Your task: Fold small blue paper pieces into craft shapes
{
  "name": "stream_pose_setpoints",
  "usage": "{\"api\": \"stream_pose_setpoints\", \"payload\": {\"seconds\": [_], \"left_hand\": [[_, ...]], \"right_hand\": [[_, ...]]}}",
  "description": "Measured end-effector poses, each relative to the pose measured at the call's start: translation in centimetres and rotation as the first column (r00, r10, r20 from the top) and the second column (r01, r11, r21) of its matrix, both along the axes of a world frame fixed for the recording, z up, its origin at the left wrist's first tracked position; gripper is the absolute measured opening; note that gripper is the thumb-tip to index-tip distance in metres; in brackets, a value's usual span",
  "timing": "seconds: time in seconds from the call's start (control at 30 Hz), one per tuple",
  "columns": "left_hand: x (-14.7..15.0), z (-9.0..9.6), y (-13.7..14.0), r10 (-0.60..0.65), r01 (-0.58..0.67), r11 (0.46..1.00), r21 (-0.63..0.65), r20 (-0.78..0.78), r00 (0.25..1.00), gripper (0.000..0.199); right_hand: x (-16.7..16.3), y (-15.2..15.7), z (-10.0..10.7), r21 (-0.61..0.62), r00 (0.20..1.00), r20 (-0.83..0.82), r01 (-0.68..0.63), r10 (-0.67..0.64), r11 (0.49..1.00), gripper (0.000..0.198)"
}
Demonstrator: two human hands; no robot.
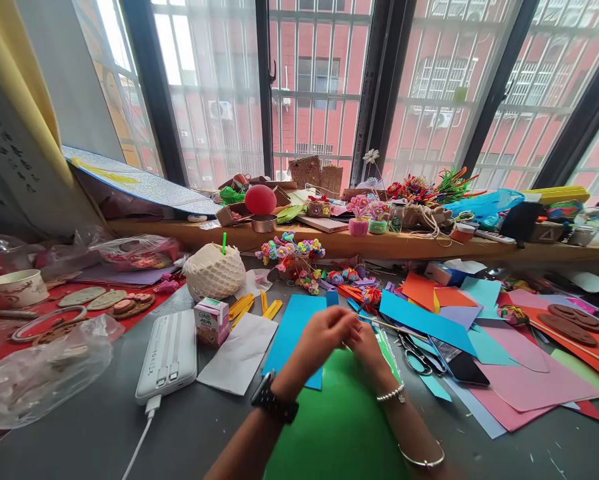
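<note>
My left hand point(329, 328) and my right hand point(366, 350) meet in front of me with fingers bent and pressed together. What they pinch is hidden by the fingers. Right below them bulges a large shiny green balloon point(346, 420). A thin pale stick point(392, 325) shows just right of my right hand; whether it is held or lies behind, I cannot tell. Beside my left wrist lies a blue paper sheet point(292, 333), partly covered by my forearm. Scissors point(419, 357) with dark handles rest to the right of my right hand.
On the left are a white power bank point(166, 357) with cable, a small pink drink carton point(212, 321), a coconut point(214, 272) with a green straw and white paper point(239, 353). Coloured paper point(524, 380) and a phone point(469, 369) lie right. A red balloon point(260, 199) sits on the sill.
</note>
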State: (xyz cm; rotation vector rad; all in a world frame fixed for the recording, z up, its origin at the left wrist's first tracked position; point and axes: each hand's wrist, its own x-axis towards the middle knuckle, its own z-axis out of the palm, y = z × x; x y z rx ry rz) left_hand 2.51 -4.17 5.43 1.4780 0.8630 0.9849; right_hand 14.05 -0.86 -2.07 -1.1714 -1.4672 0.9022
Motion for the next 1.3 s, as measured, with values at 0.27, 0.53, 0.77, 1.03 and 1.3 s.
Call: {"api": "stream_pose_setpoints", "payload": {"seconds": [0.27,0.53,0.77,1.03,1.3], "left_hand": [[-1.6,-5.7,5.7,0.440,-0.360,0.878,0.316,-0.232,0.868,0.032],[-1.1,-5.7,5.4,0.398,-0.331,0.902,0.276,-0.234,0.887,0.035],[-2.3,-5.6,5.9,0.270,-0.271,0.963,0.006,0.046,0.962,0.039],[-2.2,-4.9,5.2,0.312,-0.297,0.942,-0.160,0.079,0.947,0.046],[-2.4,-5.0,5.2,0.255,-0.250,0.963,-0.100,0.039,0.966,0.030]], "right_hand": [[-0.2,-0.1,0.0,0.067,0.983,0.152,0.091,-0.101,0.994,0.031],[-0.8,-0.6,0.4,0.246,0.888,0.437,0.035,-0.143,0.969,0.025],[1.3,0.0,0.4,0.187,0.840,0.469,0.207,-0.272,0.960,0.041],[2.6,0.9,-0.6,0.096,0.759,0.573,0.312,-0.309,0.945,0.013],[2.5,0.0,0.3,0.138,0.780,0.513,0.336,-0.357,0.932,0.024]]}}
